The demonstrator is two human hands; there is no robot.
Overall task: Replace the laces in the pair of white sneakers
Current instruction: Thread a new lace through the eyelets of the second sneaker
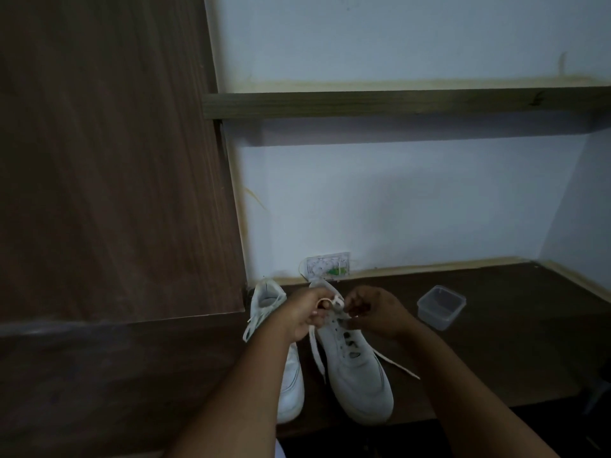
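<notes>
Up close, the curled fingers of the left hand (305,314) pinch a pale lace (337,300) at the top of the right-hand sneaker (355,368), with a small loop of it showing over the knuckles. The right hand (375,312) faces it from the other side, its fingers bent inward and gripping the same lace just above the upper eyelets; the two hands nearly touch over the shoe's tongue. From under the hands, two loose ends of the lace trail away: one hangs down the left flank of the shoe, the other lies across the dark wooden desk (496,352) to the right of it. The lower eyelets of this sneaker show as dark holes. It stands with its toe toward the person, close to the desk's front edge. Just beside it on the left stands the other white sneaker (291,388), also toe forward, partly covered by the left forearm, with its own lace end dangling by the heel side. Behind the shoes, against the pale wall (413,200), leans a small clear packet (328,266) with white and green contents. Well to the right sits a clear plastic container (441,307). A wooden shelf (396,102) crosses the wall above, and a dark wood panel (105,160) fills the left.
</notes>
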